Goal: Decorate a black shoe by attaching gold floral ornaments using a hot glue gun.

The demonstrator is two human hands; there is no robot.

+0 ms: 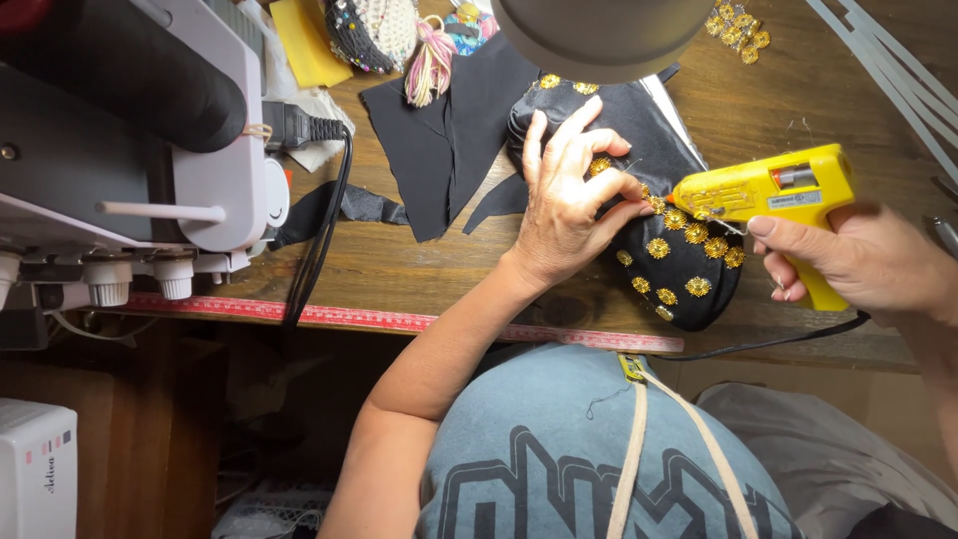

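A black fabric piece point(689, 299) studded with gold sequin flowers lies on the wooden table point(459, 269). My left hand point(569, 205) rests on top of it, thumb and forefinger pinched on one gold flower point(600, 167). My right hand point(858, 260) grips a yellow glue gun point(768, 190) by its handle, forefinger on the trigger. The gun's orange nozzle points left and nearly touches the fabric right beside my left fingertips.
A white sewing machine point(150, 150) fills the left, its black cord point(319, 220) running off the table. Black cloth scraps point(439, 140), a pincushion point(374, 30), loose gold flowers point(736, 28), a lamp shade point(599, 35) and white strips point(898, 80) lie behind. A red tape measure point(399, 319) lines the front edge.
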